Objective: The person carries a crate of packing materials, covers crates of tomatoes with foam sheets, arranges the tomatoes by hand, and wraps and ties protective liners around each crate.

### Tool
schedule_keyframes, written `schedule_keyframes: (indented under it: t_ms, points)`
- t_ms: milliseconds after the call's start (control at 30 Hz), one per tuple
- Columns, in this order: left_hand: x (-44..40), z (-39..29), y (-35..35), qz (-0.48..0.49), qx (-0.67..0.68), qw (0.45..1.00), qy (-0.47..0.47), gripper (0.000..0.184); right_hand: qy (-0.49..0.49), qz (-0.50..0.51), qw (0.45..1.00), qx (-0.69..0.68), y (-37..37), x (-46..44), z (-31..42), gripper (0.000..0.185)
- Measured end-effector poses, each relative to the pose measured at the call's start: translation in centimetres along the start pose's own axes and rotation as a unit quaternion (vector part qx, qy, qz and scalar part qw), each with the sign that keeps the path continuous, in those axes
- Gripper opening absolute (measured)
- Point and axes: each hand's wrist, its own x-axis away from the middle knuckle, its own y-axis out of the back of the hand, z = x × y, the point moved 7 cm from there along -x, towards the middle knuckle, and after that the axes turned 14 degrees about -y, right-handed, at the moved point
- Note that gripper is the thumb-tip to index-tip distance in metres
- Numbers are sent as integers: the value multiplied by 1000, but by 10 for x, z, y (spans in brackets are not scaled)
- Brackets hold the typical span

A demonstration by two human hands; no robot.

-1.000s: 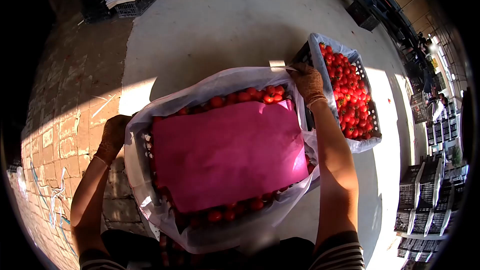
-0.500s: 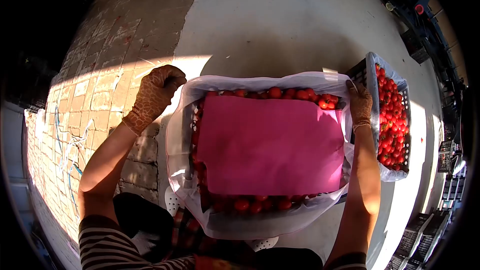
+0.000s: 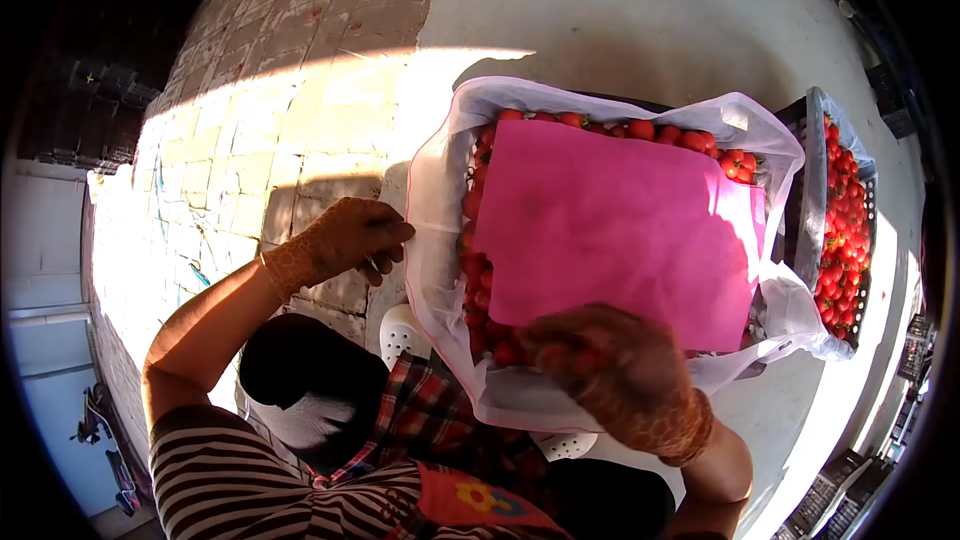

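Note:
A crate of red tomatoes stands in front of me, lined with white plastic film folded out over its rim. A pink sheet lies over most of the tomatoes, leaving a row showing around its edges. My left hand, in a tan patterned glove, hovers just left of the liner with loosely bent fingers and nothing visible in them. My right hand, gloved alike, is over the near side of the crate, above the sheet's front edge. Motion blurs its fingers, and I cannot see whether they hold anything.
A second lined crate of tomatoes stands close by on the right. Stacked black crates are at the lower right. Brick paving lies to the left, smooth concrete beyond. My white clog is beside the near left corner.
My right hand has left the liner's far right corner and come to the crate's near side. My left hand has moved down along the left side, its fingers loosening. The view has shifted.

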Motion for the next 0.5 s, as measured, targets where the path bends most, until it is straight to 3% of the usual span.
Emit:
schedule_keyframes:
  t_ms: [33, 67, 133, 233, 267, 300, 367, 433, 500]
  points:
    - [-3, -4, -1, -25, 25, 999, -5, 37, -23, 98, 990, -101, -39, -4, 5, 23]
    - [-5, -6, -1, -49, 50, 998, -11, 35, 97, 84, 985, -113, -76, -7, 5, 25]
    - [-9, 0, -1, -18, 7, 1000, -23, 35, -122, 225, 923, -288, -134, -23, -11, 30]
    - [-10, -18, 1, 15, -99, 995, -32, 38, -49, 214, 931, -292, -194, -67, -60, 45]
    - [-10, -18, 3, 25, -90, 995, -40, 38, -200, 136, 875, -419, -185, -77, -70, 52]
    - [-12, -16, 5, 33, -82, 995, -46, 39, -335, 55, 775, -533, -181, -80, -81, 59]
    - [-16, -7, 4, 60, -16, 996, -61, 30, -274, 10, 770, -576, -179, -102, -88, 68]
    - [-16, -5, 4, 75, -37, 994, -64, 32, -169, -16, 680, -713, -175, -119, -85, 71]
    - [-9, -23, -15, 158, -327, 905, -219, 30, -124, -17, 674, -728, -181, -135, -97, 66]
